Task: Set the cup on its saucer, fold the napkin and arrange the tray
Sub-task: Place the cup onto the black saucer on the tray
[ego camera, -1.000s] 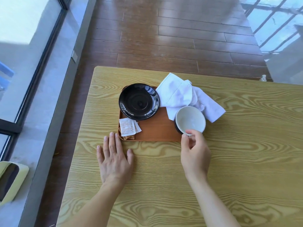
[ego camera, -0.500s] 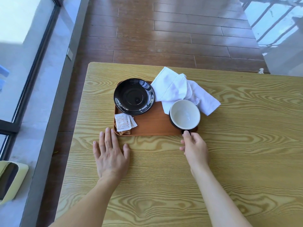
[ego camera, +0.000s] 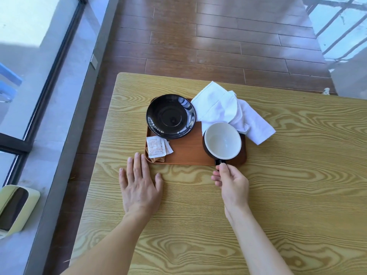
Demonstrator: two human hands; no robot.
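Note:
A brown tray lies on the wooden table. A glossy black saucer sits on its far left corner. The cup, dark outside and white inside, stands empty on the tray's right end. My right hand pinches the cup's dark handle at the tray's near edge. A crumpled white napkin lies behind the cup, half on the tray and half on the table. My left hand rests flat on the table, fingertips at the tray's near left corner.
Several sugar packets lie on the tray's near left corner. The table's left edge drops to a wooden floor beside a window wall. A pale green bin stands on the floor at the far left.
My right hand has shifted from the cup's rim to its handle and closed on it. The cup sits further onto the tray. My left hand stays flat.

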